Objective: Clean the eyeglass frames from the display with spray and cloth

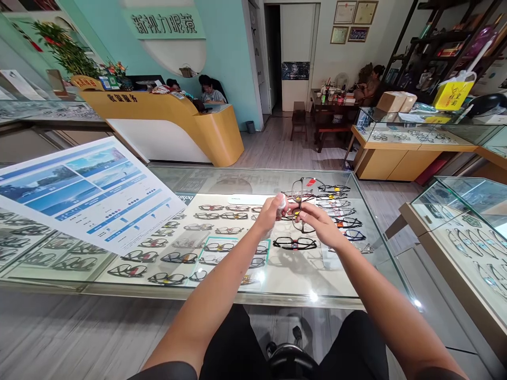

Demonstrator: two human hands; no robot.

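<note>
Above the glass display counter, my right hand (317, 219) holds a pair of eyeglasses (293, 191) turned on end, one lens above the other. A small red tag shows at the upper lens. Close beside it on the left, my left hand (270, 212) is closed around a crumpled white cloth (282, 202); its fingers are near the glasses' bridge, and whether they touch is unclear. Just below my hands is a black pair of glasses (295, 243). Several more frames form a column (344, 222) to the right of my right hand.
A printed sheet (119, 195) with blue pictures stands at the left of the glass counter (332, 295). Rows of eyeglasses (178, 257) show in the counter. Another glass case (467, 232) is at the right. People sit behind the yellow reception desk (222, 132) and at a far table.
</note>
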